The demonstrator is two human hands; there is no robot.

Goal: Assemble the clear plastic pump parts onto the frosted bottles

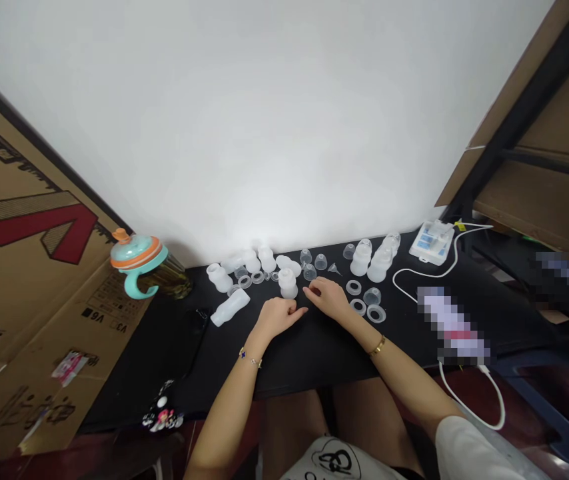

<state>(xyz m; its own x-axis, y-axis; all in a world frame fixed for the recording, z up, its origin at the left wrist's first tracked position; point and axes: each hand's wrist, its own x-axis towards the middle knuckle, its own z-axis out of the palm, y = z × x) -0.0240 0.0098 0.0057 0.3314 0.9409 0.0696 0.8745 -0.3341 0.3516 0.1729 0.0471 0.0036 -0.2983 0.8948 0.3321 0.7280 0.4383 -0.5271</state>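
Note:
An uncapped white bottle [288, 285] stands upright on the black table [284, 363], just beyond my hands. My left hand [278, 316] rests on the table in front of it, fingers curled and thumb pointing right; whether it holds anything is hidden. To the right of the bottle, my right hand [328, 297] lies with its fingers bent down toward the table, their tips partly hidden. A white bottle [230, 308] lies on its side at the left. Clear rings [358, 307] and a clear cap [372, 296] lie to the right of my right hand.
A teal-lidded jug [150, 263] and a black phone [189, 340] are at the left. Several assembled bottles [378, 261] stand at the back right, near a white plastic case [432, 242] and a white cable [427, 274]. Clear domes [309, 271] lie behind the hands.

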